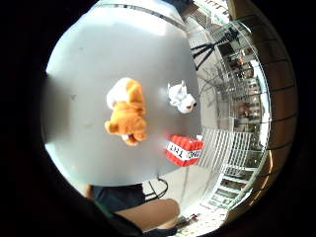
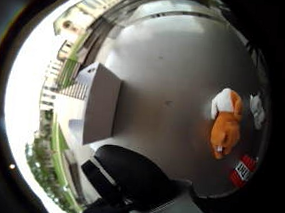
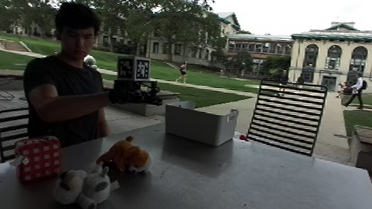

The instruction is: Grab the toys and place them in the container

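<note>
Above the smooth grey table [image 3: 246,189], the gloved right hand [image 3: 133,94] hangs, grip unclear; fuzzy orange plush dog [image 3: 125,157], boxy white container [image 3: 200,123].

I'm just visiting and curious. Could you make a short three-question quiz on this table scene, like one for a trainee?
1. True or false: the orange plush dog already lies in the white container.
2. How many toys lie on the table?
3. Which toy lies nearest the table's end by the person: A) red TNT block, B) white plush toy, C) orange plush dog?

Key: 1 false, it lies on the table; 2 three; 3 A.
</note>
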